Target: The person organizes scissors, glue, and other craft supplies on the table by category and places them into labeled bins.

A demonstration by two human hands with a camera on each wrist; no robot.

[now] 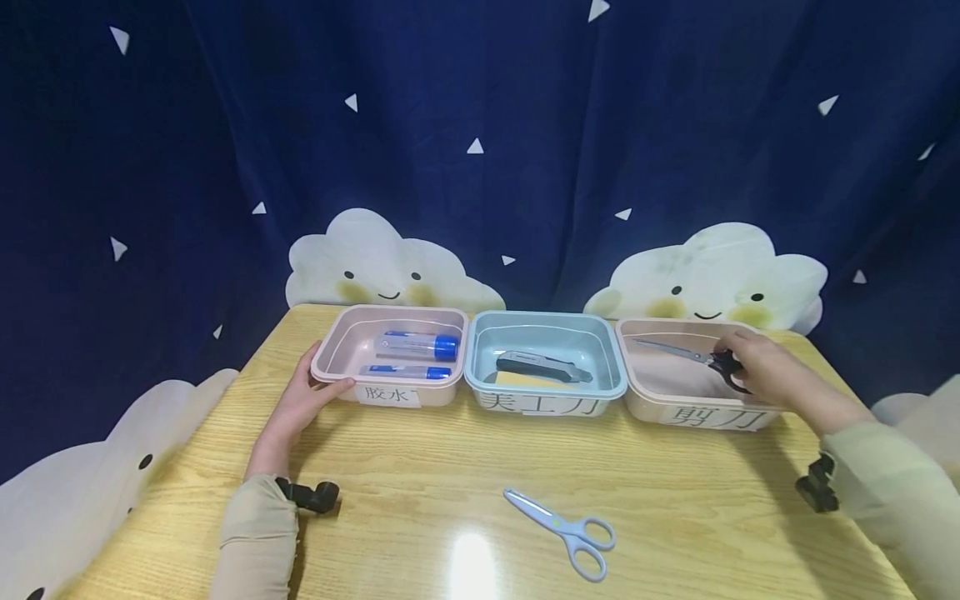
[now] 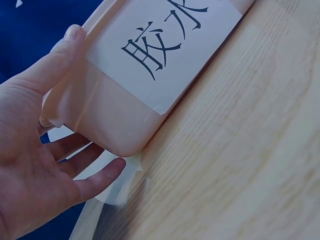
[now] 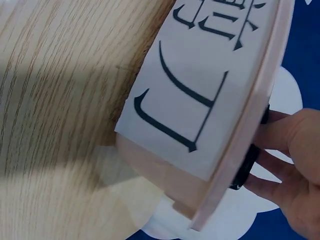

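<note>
My right hand (image 1: 761, 367) pinches the black handle of a pair of scissors (image 1: 725, 367) inside the right-hand pinkish bin (image 1: 705, 405). The blades point left over the bin's floor. In the right wrist view, fingers hold the black handle (image 3: 246, 169) just beyond the rim. My left hand (image 1: 302, 404) holds the near left corner of the pink bin (image 1: 339, 337) at the left, thumb along the front rim and fingers round its outer side. Inside that bin lie a blue-capped glue tube (image 1: 416, 345) and a slimmer one (image 1: 405, 372).
Between the two bins stands a light-blue bin (image 1: 546, 320) with a grey utility knife (image 1: 542, 365) and something yellow in it. Light-blue scissors (image 1: 562, 528) lie on the wooden table (image 1: 405, 500) in front. A dark-blue curtain (image 1: 480, 75) hangs behind.
</note>
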